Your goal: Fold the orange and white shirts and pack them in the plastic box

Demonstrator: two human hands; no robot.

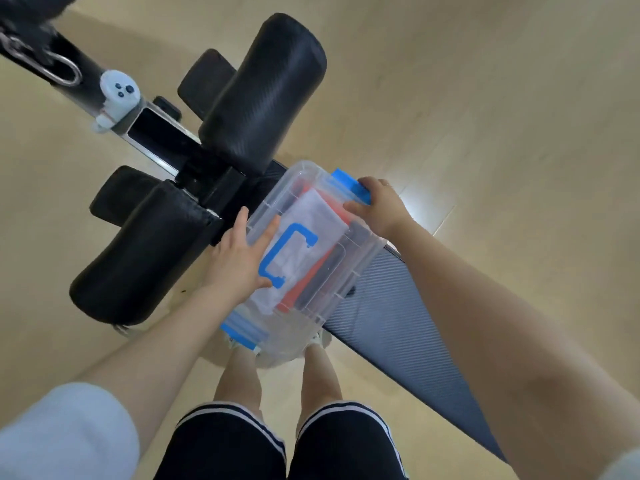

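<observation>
We see the left hand [239,258] laid flat on the lid [322,216] of the plastic box [349,282], fingers straight and spread, the fingertips reaching the blue handle [284,252] moulded on top. The right hand [379,206] is at the far end of the box: its fingers curl over the blue latch [346,185] there while the thumb presses on the lid's edge. A second blue latch [242,329] shows at the near end, untouched by either hand. The box rests on the ribbed dark pad of an exercise bench [398,323], its near end overhanging the pad above the person's feet. Through the clear lid we make out the white shirt [311,209], folded, lying uppermost, with the orange shirt [343,216] showing as a strip along its right side and beneath it. Beyond the box, four black foam rollers [266,91] project from the bench frame. Farther still, a pale handheld controller [119,90] sits on the frame's metal beam, just beside a dark rectangular panel. Light wooden floor [485,98] surrounds everything.
</observation>
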